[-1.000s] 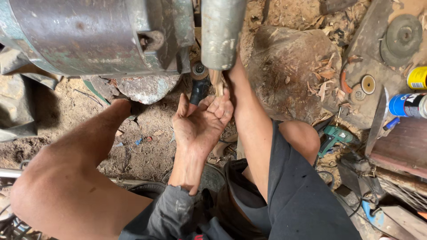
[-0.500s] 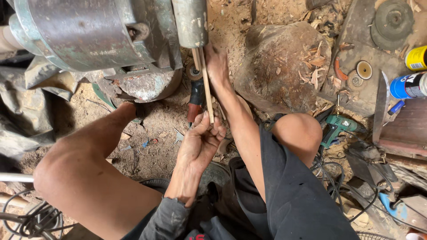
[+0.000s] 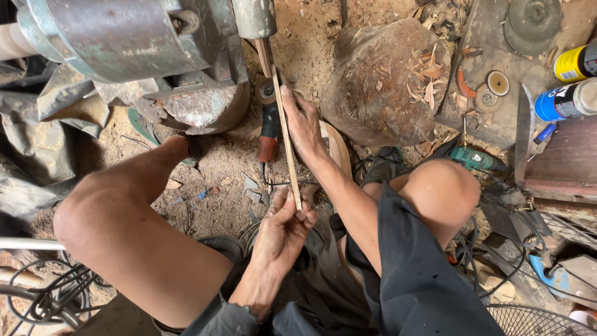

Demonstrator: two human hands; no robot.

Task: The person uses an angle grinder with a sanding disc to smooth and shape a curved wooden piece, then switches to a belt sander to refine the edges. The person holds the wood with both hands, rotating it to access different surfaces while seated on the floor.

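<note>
Holding a long, thin strip of pale wood (image 3: 285,134) between both hands, I have it running almost straight away from me over the dirt floor. It is narrow and flat, light tan, a little darker toward the far end, where it passes under the grey metal cylinder (image 3: 254,17) at the top of the view. My left hand (image 3: 283,231) pinches the near end, thumb and fingertips closed around it. My right hand (image 3: 303,124) lies flat along the strip's right edge farther up, fingers stretched out and pressed against the wood rather than wrapped around it.

Just left of the strip, on the ground, lies a red and black power tool (image 3: 269,130) with a cord trailing from it. Beside my right hand sits a big brown lump of wood (image 3: 379,87) scattered with pale shavings. A large grey-green metal machine housing (image 3: 134,43) fills the upper left. A teal cordless drill (image 3: 476,159) lies past my right knee, and a yellow spray can (image 3: 575,62) and a blue one (image 3: 563,102) rest at the right edge.
</note>
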